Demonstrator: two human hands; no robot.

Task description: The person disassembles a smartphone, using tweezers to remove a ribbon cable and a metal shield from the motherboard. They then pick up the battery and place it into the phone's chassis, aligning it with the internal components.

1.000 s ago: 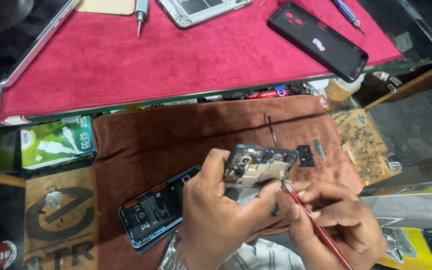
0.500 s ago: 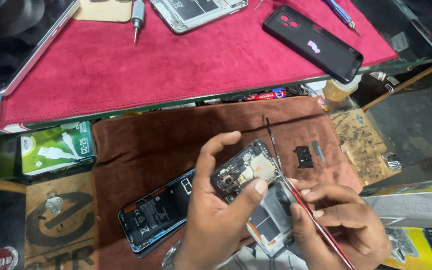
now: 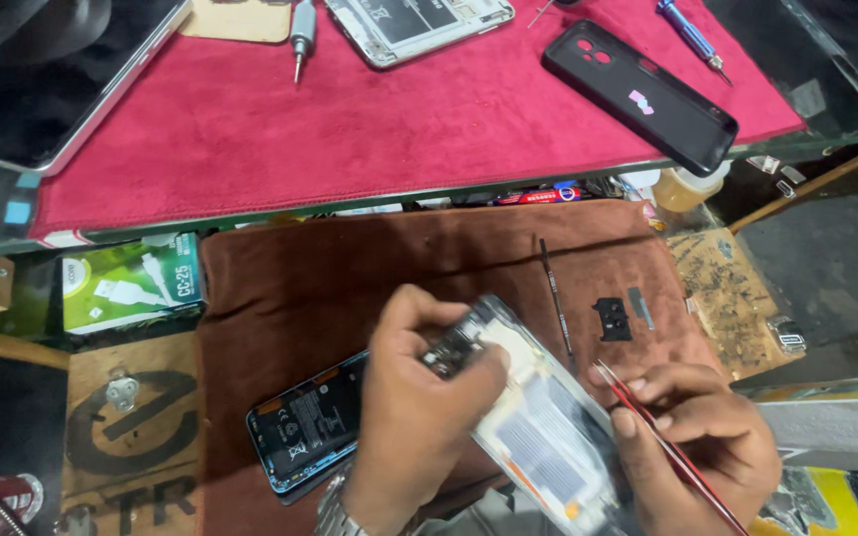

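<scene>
Head view looks down on a brown cloth (image 3: 350, 278) spread over the lower counter. The left hand (image 3: 414, 417) grips the upper end of an opened phone (image 3: 528, 417), thumb and fingers clamped on its dark top section where the circuit board shows; the phone slants from upper left to lower right above the cloth. The right hand (image 3: 692, 437) steadies the phone's lower right side, and its fingers are pinched shut on a thin red tool (image 3: 667, 442), probably tweezers, though the tip is too small to tell; the tip sits just beside the phone's right edge.

Beside the left wrist a second opened phone (image 3: 305, 427) lies flat on the cloth, insides up. A slim black rod (image 3: 555, 298) lies on the cloth just above the hands, with a small black camera bracket (image 3: 613, 318) and a grey strip (image 3: 641, 308) near it.

Beyond is a red cloth (image 3: 350, 119) on a glass counter, carrying a black phone case (image 3: 638, 94), a phone frame (image 3: 419, 25), a grey screwdriver (image 3: 300, 30) and a blue screwdriver (image 3: 692, 35). A small jar (image 3: 687, 187) with a yellowish fill sits below the glass edge, and a green and white box (image 3: 131, 283) lies at left.
</scene>
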